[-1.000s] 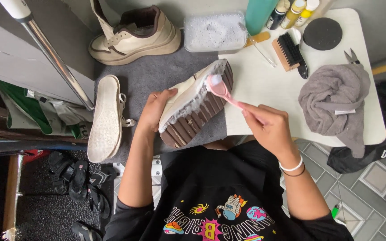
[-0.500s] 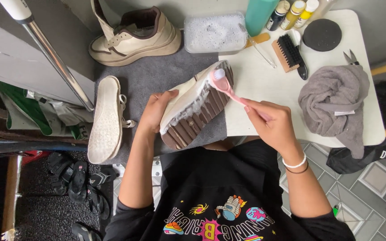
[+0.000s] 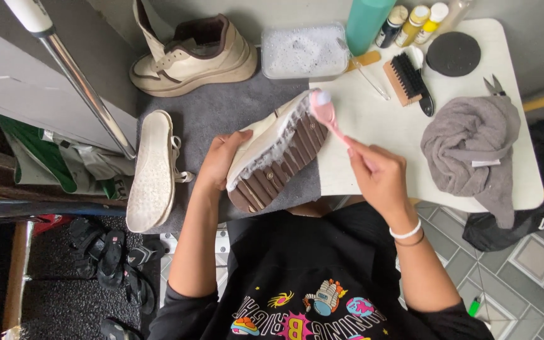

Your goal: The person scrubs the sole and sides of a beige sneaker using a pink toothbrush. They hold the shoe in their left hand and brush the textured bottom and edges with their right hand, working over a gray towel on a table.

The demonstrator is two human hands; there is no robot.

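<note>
At the centre of the head view, the left hand (image 3: pixel 221 160) cups a cream shoe (image 3: pixel 275 148) turned on its side, its brown ribbed sole facing the camera and a line of white foam along the edge; the fingers are wrapped around the upper, so this grip is closed on the shoe. The right hand (image 3: pixel 379 173) pinches the handle of a pink brush (image 3: pixel 323 110) between thumb and fingers. Compared with a second ago, the brush head has slid from the middle of the sole edge up to the toe end, toward the upper middle of the frame, and the shoe has tilted a little more; the scrubbing appears to be working along the rim, with foam left behind the stroke. The shoe hangs over the seam between a grey mat (image 3: pixel 221 107) and the white worktop (image 3: pixel 373 119). Further up sit the matching shoe (image 3: pixel 190 56) and a clear tub of suds (image 3: pixel 303 50); a loose insole (image 3: pixel 149 170) lies at left, a crumpled grey cloth (image 3: pixel 470 148) at right, and a wooden brush (image 3: pixel 407 79) near the top.
</note>
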